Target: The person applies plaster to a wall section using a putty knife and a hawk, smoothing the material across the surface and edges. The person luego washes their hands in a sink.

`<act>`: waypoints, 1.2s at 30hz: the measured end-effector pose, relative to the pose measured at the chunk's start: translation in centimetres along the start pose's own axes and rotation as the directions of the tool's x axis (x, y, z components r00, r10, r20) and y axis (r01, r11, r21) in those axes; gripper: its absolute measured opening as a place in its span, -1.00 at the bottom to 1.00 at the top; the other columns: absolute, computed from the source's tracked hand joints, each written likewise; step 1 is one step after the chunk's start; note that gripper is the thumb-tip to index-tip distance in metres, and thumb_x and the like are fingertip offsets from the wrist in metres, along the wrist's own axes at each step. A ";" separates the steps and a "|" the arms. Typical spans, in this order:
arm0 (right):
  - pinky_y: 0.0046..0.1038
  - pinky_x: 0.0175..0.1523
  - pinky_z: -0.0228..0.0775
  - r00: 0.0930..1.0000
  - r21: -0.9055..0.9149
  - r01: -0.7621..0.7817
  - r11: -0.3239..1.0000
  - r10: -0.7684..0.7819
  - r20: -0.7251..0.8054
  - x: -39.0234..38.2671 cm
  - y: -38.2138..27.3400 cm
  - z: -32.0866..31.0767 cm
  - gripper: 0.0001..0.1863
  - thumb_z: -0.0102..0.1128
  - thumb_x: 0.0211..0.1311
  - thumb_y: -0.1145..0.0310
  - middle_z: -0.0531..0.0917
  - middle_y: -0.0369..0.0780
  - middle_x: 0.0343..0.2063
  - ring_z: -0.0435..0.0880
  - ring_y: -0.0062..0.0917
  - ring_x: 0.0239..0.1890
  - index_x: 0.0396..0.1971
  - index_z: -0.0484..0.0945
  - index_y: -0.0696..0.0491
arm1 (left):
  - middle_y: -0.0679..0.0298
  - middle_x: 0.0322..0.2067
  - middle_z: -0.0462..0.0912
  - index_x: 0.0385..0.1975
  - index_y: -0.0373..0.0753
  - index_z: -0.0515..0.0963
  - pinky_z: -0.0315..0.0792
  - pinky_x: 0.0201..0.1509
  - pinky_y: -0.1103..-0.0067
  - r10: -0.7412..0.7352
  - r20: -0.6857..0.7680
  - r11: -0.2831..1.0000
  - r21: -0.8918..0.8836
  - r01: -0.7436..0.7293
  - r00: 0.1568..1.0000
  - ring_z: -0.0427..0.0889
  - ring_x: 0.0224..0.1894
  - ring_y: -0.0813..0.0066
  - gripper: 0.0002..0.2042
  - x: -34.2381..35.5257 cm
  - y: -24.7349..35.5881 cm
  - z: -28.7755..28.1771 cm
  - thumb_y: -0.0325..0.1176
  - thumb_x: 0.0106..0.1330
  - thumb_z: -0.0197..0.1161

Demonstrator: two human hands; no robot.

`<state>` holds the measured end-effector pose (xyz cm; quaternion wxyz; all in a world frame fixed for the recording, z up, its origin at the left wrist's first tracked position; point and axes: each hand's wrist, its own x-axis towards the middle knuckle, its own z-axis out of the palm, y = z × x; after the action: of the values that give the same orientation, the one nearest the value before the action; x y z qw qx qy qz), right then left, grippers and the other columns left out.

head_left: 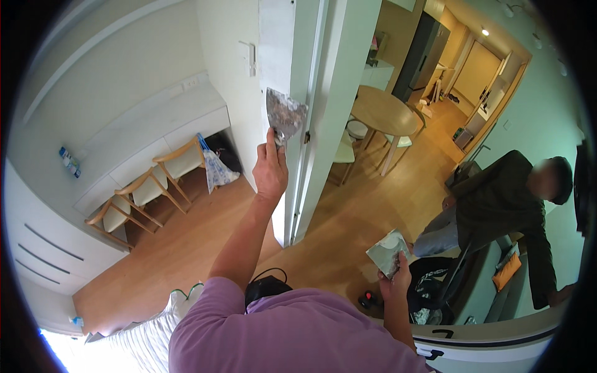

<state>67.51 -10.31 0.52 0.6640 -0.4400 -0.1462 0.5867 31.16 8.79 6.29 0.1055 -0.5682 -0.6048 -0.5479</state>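
My left hand (272,173) is raised in front of me, closed on a wide putty knife (286,115) whose forefinger-braced blade lies on the narrow wall end beside the white door frame (342,68). The blade looks smeared with grey-white material. Lower and to the right, my right hand (395,283) grips a flat, squarish metal putty blade (388,252), tilted upward, with pale filler smeared on it. Its handle is hidden in my fingers. A smooth, paler patch of wall (277,46) continues above the knife, with small dark spots along it.
On the left, several wooden chairs (146,189) stand at a long white desk (180,115), near a blue-and-white bag (219,168). Beyond the frame is a round wooden table (384,109). A person in dark clothes (497,193) leans at the right, beside a grey sofa (476,289).
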 end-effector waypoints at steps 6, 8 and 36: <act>-0.18 0.00 0.58 0.991 0.209 -0.002 0.978 -0.027 0.134 3.3 1.7 0.1 -0.54 0.05 0.49 0.14 0.64 -0.21 0.07 0.67 -0.31 0.04 0.27 0.40 0.01 | 0.05 -0.23 0.52 0.43 -0.19 0.26 0.52 -0.40 0.21 0.212 -0.156 0.977 0.072 -0.203 0.965 0.61 -0.42 0.02 -0.46 11.5 4.3 -5.7 -0.36 0.47 0.15; -0.26 -0.22 0.51 0.988 0.177 -0.054 0.983 0.027 0.155 4.0 3.1 -0.8 -0.59 0.03 0.49 0.11 0.65 -0.24 -0.05 0.69 -0.35 -0.13 0.19 0.43 -0.02 | 0.05 -0.22 0.53 0.42 -0.19 0.27 0.53 -0.39 0.21 0.211 -0.141 0.971 0.144 -0.190 0.967 0.61 -0.42 0.02 -0.49 14.8 5.3 -7.0 -0.31 0.50 0.12; -0.28 0.27 0.47 0.702 0.349 -0.171 0.921 -0.134 0.699 -0.9 -1.4 14.7 -0.53 0.00 0.56 0.09 0.64 -0.20 0.06 0.63 -0.43 0.13 0.26 0.40 0.09 | 0.33 -0.88 0.31 -0.67 -0.13 0.38 0.24 -0.75 0.52 0.445 0.446 -0.191 -0.801 0.568 0.777 0.29 -0.86 0.46 -0.46 11.5 7.7 -16.0 0.06 0.56 -0.12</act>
<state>57.74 -4.98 10.29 0.6229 -0.0401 -0.2671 0.7342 25.58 0.93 25.12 -0.6099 -0.5366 0.0255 -0.5827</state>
